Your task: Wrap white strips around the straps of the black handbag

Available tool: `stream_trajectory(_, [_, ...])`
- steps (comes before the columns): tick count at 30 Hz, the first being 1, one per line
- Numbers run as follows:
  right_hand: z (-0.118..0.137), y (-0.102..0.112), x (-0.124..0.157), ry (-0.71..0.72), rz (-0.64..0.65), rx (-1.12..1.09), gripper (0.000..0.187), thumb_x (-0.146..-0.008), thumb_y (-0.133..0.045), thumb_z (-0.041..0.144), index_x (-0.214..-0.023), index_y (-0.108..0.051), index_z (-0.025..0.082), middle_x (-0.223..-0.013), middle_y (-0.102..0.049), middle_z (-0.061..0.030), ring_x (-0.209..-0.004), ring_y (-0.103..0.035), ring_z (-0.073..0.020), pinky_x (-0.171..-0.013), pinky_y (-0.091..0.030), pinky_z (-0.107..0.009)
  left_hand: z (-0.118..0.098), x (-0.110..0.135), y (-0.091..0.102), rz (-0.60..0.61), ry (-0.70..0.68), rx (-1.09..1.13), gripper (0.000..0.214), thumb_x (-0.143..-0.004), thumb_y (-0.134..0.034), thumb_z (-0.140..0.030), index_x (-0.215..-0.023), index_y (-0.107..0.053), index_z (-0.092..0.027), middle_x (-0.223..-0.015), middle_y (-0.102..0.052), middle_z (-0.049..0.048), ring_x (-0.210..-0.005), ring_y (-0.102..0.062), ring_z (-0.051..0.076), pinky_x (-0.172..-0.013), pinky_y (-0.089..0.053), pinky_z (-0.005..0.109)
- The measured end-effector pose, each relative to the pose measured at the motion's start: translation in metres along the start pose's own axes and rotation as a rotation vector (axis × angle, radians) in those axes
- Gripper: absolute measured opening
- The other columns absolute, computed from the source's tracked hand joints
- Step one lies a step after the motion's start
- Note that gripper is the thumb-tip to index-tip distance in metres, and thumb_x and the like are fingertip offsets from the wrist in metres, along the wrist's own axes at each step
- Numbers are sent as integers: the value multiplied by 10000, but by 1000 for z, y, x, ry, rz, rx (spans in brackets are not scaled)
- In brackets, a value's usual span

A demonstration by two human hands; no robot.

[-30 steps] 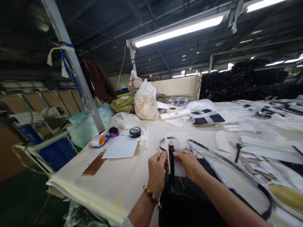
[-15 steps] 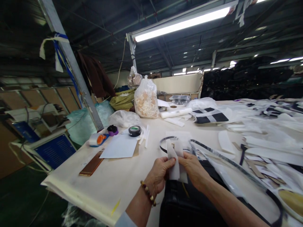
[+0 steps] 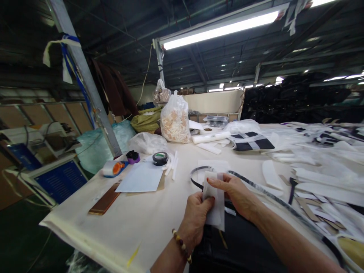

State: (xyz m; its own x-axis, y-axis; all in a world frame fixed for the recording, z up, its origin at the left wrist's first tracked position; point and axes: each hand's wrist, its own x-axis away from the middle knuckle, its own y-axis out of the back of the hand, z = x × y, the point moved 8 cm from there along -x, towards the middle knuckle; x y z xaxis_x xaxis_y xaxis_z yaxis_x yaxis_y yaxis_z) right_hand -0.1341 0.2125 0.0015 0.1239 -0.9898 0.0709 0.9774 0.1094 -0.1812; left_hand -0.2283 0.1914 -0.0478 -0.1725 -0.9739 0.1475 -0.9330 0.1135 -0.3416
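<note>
Left hand (image 3: 196, 214) is pinching the lower left part of a translucent white sheet (image 3: 215, 218), thumb on top. Right hand (image 3: 240, 192) is holding its upper part, thumb lying across the front, other fingers mostly hidden. Sheet is sitting just right of lower centre in the frame, over the far end of the black piece (image 3: 241, 246) at bottom centre. Can't tell what the sheet is covering.

Risks as I'm seeing them: sheet looks thin and slick, so uneven thumb pressure could be skewing or creasing it. Loosening one pinch could be letting an edge spring open. Strap (image 3: 331, 246), curving toward lower right, could be snagging my right forearm.
</note>
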Motion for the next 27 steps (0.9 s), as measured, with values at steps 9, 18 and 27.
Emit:
stream_trajectory(9, [-6, 10, -8, 49, -106, -96, 273, -443, -804, 305, -615, -671, 140, -566, -641, -5, -509, -519, -117, -507, -379, -247, -7, 6, -9, 149, 45, 67, 367, -515, -746, -350, -761, -621, -108, -601, -592, 17, -529, -472, 100, -548, -371, 224])
stream_trajectory(18, [-1, 5, -6, 145, -102, -104, 233, -474, -793, 302, -612, -675, 158, -578, -644, 4, -523, -517, -117, -510, -388, -244, -23, 2, -10, 131, -19, 113, 402, -624, -700, -446, -880, -630, -143, -716, -636, 29, -628, -533, 123, -576, -400, 217])
stream_trajectory(27, [-2, 5, -1, 152, -130, -57, 205, -518, -758, 326, -614, -661, 172, -581, -620, 29, -548, -500, -103, -522, -377, -228, -16, -7, -5, -3, -160, -8, 314, -687, -638, -402, -836, -591, -129, -706, -583, 6, -607, -465, 104, -556, -366, 216])
